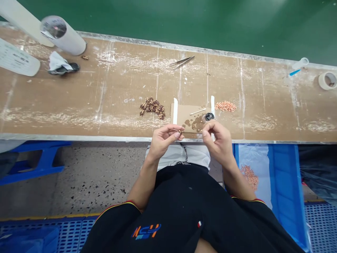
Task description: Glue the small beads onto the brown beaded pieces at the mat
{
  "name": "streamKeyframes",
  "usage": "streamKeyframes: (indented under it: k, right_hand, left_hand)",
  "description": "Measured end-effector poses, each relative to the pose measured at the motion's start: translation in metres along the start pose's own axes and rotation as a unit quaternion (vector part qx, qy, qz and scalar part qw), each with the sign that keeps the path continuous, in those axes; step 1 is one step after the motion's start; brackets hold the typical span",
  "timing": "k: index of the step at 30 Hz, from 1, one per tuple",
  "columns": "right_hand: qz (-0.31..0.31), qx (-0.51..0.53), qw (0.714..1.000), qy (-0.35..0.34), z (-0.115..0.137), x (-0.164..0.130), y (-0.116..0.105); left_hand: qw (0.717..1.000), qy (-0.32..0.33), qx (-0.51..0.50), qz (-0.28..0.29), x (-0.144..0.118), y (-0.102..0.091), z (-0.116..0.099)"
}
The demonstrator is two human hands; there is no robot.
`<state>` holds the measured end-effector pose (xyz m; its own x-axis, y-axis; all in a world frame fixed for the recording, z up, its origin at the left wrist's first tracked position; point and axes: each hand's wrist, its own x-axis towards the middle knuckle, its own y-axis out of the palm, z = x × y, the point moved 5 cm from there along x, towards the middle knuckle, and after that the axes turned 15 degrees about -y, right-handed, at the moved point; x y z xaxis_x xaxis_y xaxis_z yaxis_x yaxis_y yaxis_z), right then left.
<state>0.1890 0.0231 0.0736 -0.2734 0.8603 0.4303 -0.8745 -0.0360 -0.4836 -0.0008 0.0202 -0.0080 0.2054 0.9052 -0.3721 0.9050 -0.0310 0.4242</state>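
Note:
My left hand (164, 140) is at the table's front edge, thumb and fingers closed around a few small brown-and-gold pieces, partly hidden by the fingers. To its right, my right hand (218, 141) is closed in a pinch; anything between its fingertips is too small to name. Between and beyond the hands lies a cardboard sheet (184, 114) with dark wet stains and white tape strips at its sides. On it are a cotton swab (198, 111) and a small round container (209, 116) with something black inside, just beyond my right fingers.
A pile of brown-and-gold pieces (152, 107) lies left of the cardboard, a pile of copper-coloured pieces (225, 106) right. Tweezers (183, 62) lie farther back. A tape roll (327, 80) is far right, a white cylinder (64, 37) far left. A blue crate (285, 182) stands below the table.

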Motion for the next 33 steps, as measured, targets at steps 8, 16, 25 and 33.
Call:
streamKeyframes:
  k: [8, 16, 25, 33]
  right_hand:
    - [-0.054, 0.078, 0.995, -0.038, 0.024, -0.020, 0.023]
    - [-0.074, 0.080, 0.994, -0.028, 0.027, -0.026, 0.020]
    - [-0.093, 0.080, 0.992, -0.014, 0.024, -0.026, 0.016]
    - [-0.050, 0.113, 0.992, 0.038, 0.018, -0.025, 0.022]
  left_hand:
    - [0.997, 0.032, -0.033, 0.058, -0.018, 0.030, -0.004]
    - [0.993, 0.106, 0.019, 0.057, -0.026, 0.043, -0.015]
    - [0.992, 0.107, 0.055, 0.032, -0.019, 0.046, -0.011]
    - [0.992, 0.107, 0.055, 0.047, -0.018, 0.040, -0.009]
